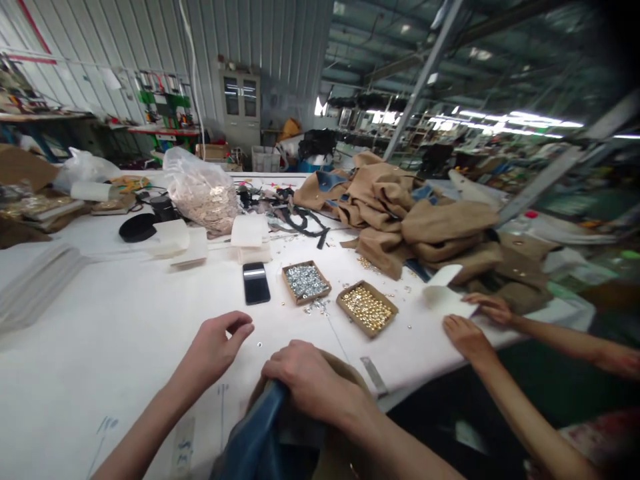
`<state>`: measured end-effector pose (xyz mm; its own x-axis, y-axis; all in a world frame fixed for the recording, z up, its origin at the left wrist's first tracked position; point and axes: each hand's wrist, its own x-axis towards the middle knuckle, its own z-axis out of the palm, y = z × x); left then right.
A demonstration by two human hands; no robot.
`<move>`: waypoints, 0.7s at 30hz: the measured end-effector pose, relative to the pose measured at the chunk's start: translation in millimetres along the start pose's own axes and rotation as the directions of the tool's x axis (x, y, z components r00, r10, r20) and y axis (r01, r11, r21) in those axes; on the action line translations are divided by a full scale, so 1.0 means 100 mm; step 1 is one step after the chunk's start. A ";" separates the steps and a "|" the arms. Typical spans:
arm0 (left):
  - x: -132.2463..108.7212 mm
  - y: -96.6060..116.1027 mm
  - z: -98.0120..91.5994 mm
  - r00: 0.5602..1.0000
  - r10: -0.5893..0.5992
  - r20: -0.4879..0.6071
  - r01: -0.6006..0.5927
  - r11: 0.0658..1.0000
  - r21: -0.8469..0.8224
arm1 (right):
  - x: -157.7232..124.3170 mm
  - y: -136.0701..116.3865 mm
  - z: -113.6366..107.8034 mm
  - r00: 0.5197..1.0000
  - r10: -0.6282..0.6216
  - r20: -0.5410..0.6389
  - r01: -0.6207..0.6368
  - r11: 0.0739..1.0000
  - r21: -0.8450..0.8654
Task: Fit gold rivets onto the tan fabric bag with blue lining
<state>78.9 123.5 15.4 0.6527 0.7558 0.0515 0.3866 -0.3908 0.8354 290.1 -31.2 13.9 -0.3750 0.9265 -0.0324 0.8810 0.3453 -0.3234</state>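
My right hand (305, 377) is closed over the edge of a fabric piece, brown cloth with a blue layer (260, 427), bunched at the table's front edge. To its left, my left hand (220, 343) hovers above the white table, thumb and fingers curled together at the tips; whatever may be between them is too small to see. A small silver ring (259, 345) lies just right of its fingertips. Beyond the hands sit a cardboard tray of silver eyelets (306, 281) and another tray of gold eyelets (367, 308), with loose pieces scattered around them.
A phone (257, 283) lies left of the trays. Brown cloth (390, 207) is heaped behind. At right, a co-worker's hands (467, 337) touch a white sheet (445, 300). A plastic bag (203, 193), black roll (137, 228) and metal strip (374, 375) are also on the table.
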 end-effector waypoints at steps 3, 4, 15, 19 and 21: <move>0.34 0.14 0.10 0.994 0.082 0.069 -0.088 0.993 0.077 | -0.09 -0.05 -0.03 0.998 0.049 0.038 -0.048 0.998 -0.033; 0.47 0.18 0.13 0.990 0.110 0.092 -0.121 0.986 0.116 | -0.13 -0.05 -0.01 0.997 0.067 0.036 -0.065 0.997 -0.039; 1.60 1.37 1.57 0.819 0.322 0.475 -0.516 0.775 0.365 | -0.28 0.11 0.27 0.994 0.100 -0.046 -0.094 0.989 0.118; 1.68 1.71 2.33 0.752 0.271 0.601 -0.597 0.665 0.448 | -0.40 0.01 0.12 0.976 0.197 -0.098 -0.191 0.979 0.065; 1.72 1.75 2.57 0.742 0.231 0.629 -0.610 0.622 0.491 | -0.69 0.10 -0.02 0.949 0.274 -0.157 -0.277 0.961 0.001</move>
<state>426.0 49.7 29.5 0.9836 0.1401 -0.1132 0.1623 -0.9619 0.2198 325.7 -91.7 15.1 -0.0694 0.9972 0.0294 0.9501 0.0751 -0.3028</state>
